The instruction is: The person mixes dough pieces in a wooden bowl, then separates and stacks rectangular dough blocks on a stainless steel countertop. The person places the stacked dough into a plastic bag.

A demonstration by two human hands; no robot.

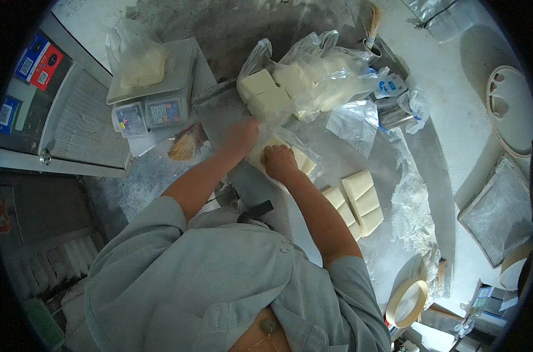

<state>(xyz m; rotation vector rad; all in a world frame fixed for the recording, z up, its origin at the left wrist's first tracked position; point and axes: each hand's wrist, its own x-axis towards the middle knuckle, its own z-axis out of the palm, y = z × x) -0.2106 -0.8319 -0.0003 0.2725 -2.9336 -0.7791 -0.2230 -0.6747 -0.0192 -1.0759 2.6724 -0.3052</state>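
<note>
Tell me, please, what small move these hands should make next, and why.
Perhaps the left hand should draw the clear film slightly farther over the pale blocks while the right hand steadies them. The right hand rests on those blocks, the left hand is beside the film, and some film lies about them; how far it covers them is unclear.

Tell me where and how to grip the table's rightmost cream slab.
Grip the cream slab by its long right edge, coming from the right: that edge lies exposed, while the neighbouring slab lies close on its left. Being flat, it probably wants broad support.
</note>
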